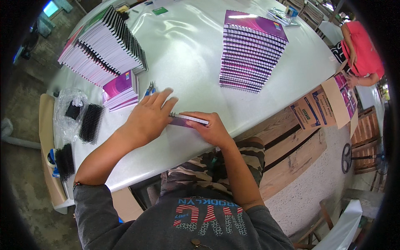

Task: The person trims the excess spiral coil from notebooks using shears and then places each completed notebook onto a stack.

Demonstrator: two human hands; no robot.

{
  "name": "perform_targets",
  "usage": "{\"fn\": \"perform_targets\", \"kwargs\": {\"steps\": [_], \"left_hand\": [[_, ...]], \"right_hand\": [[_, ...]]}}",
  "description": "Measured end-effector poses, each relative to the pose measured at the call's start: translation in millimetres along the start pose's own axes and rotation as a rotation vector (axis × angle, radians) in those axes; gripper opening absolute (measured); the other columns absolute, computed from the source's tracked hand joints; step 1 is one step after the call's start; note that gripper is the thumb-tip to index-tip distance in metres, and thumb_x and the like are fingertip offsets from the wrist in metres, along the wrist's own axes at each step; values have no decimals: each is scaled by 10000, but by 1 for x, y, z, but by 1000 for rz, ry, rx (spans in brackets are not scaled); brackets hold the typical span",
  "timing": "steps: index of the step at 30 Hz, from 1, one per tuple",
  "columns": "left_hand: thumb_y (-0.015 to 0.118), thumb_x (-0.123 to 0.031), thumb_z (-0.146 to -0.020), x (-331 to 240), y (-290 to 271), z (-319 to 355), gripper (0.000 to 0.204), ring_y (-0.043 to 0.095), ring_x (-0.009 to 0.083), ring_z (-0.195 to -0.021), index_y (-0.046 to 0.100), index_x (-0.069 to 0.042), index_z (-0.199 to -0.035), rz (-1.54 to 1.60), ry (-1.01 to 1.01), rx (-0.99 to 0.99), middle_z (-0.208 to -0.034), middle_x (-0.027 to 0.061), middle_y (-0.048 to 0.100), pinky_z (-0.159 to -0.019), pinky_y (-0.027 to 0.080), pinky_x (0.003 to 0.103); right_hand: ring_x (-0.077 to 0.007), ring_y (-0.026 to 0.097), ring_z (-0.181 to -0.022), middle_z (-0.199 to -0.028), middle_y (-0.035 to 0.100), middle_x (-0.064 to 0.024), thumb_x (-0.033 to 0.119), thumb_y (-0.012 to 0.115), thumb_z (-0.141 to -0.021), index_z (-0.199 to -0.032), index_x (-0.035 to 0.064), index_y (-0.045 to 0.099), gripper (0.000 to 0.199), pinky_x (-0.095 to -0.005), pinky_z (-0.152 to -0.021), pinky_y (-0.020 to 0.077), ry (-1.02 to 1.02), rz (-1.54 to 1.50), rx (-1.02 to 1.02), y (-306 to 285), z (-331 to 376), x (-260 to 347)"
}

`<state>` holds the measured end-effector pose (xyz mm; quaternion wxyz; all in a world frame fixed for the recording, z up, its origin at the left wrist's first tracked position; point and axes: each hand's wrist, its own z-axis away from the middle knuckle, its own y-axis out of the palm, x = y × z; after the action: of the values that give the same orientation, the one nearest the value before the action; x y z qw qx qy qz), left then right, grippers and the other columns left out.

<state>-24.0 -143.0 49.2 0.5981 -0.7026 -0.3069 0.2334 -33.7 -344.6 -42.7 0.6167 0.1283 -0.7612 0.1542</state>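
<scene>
My right hand [211, 130] is closed around the right end of a purple-covered book [180, 121], thumb on its near face. The book is held on edge above the white table, and a bit of dark coil shows at its left end. Over that left end is my left hand [152, 113], its fingers stretched out and apart; its thumb is hidden. Just beyond the left fingers lie blue-handled pliers [150, 88]. A short stack of purple books [121, 91] stands left of them.
Tall piles of coil-bound books [110, 39] and purple spiral notebooks [252, 54] stand farther back on the table [183, 54]. Black plastic coils [91, 123] and clear wrapping [66, 100] lie at the left. Right, a person [363, 50] reaches into a cardboard box [318, 109] holding purple books.
</scene>
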Motion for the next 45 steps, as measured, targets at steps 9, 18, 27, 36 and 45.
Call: {"fn": "perform_targets", "kwargs": {"steps": [9,18,27,36,45], "left_hand": [[750,-152,-644,-11,-13,-15,434,541,304,-976,553,-73,-1023,71,-73,128,-1017,117,564,-831,425,400],[589,-625,-711,-62,80,47,964,210,486,-1310,295,34,-1350,92,-51,-255,-1422,301,218,-1035,161,598],[481,-711,-741,-69,94,68,1066,191,567,-1275,162,70,-1392,265,-120,-299,-1393,379,190,-1013,130,649],[653,-637,-666,-51,86,54,1168,90,478,-1339,126,128,-1374,120,-261,-465,-1445,303,140,-1062,89,576],[467,-685,-790,-68,83,38,1063,128,571,-1289,86,100,-1396,211,-198,-248,-1388,384,158,-1039,91,620]], "right_hand": [[-181,640,-815,-992,671,-138,61,599,-827,-1089,42,635,265,-273,-770,482,30,-35,63,-6,1,-2],[-180,651,-870,-1002,665,-156,19,563,-826,-1117,39,620,298,-274,-785,486,-3,-277,-70,7,5,-7],[-223,641,-948,-1076,640,-146,7,541,-805,-1157,58,590,358,-287,-820,474,-67,-36,-29,35,22,-1],[-301,629,-930,-1037,633,-171,-9,539,-760,-1141,67,594,392,-327,-807,483,-92,25,-58,47,26,-3],[-204,632,-934,-1034,649,-147,7,587,-780,-1169,30,576,390,-288,-817,478,-111,78,-38,46,29,-9]]}}
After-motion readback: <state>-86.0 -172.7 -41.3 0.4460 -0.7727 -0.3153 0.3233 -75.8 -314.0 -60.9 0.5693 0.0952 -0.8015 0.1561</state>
